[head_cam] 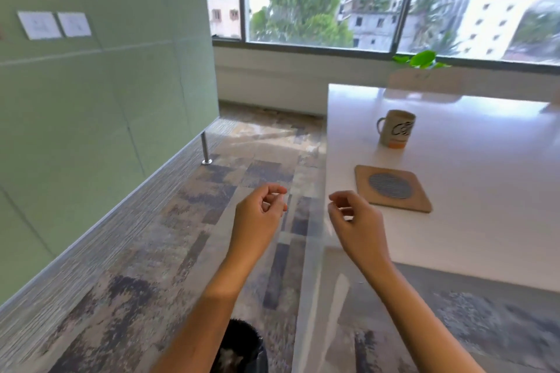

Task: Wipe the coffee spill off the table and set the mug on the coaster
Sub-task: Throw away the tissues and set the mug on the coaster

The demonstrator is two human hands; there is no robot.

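A cream mug (396,128) with a dark logo and an orange base stands upright on the white table (485,179), handle to the left. Nearer me lies a square wooden coaster (392,188) with a round grey insert, apart from the mug. My left hand (260,210) hovers over the floor, left of the table corner, fingers loosely curled and holding nothing. My right hand (353,215) hovers at the table's near left edge, fingers loosely curled, holding nothing. No spill or cloth shows in view.
A green wall panel (91,100) runs along the left, with a metal post (206,148) at its foot. Patterned carpet (181,251) covers the floor between wall and table. A leafy plant (421,59) and chair backs stand behind the table, under the window.
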